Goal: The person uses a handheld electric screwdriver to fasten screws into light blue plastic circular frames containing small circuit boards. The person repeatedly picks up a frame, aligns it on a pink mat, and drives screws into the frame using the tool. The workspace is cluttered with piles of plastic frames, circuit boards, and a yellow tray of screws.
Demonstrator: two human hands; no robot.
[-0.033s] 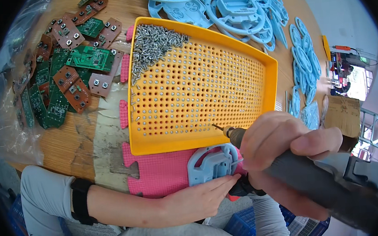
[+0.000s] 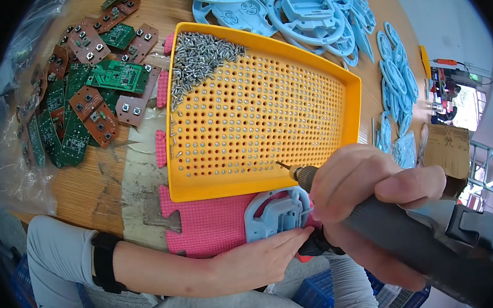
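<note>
Right hand (image 2: 371,196) wrapped around dark power screwdriver (image 2: 394,226), bit at the near rows of holes in yellow tray (image 2: 232,189); contact hard to judge. Left hand (image 2: 261,263) laid, fingers straight, against near side of blue plastic part (image 2: 263,227) on pink mat (image 2: 211,226); can't tell if it grips. Loose screws (image 2: 198,56) heaped in tray's far-left corner. Circuit boards (image 2: 118,77) left of tray, on counter (image 2: 84,187).

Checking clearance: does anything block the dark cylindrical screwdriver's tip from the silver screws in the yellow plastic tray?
Nothing visible does: the right hand holds the screwdriver, its tip by the tray's nearest screws; contact unclear.
</note>
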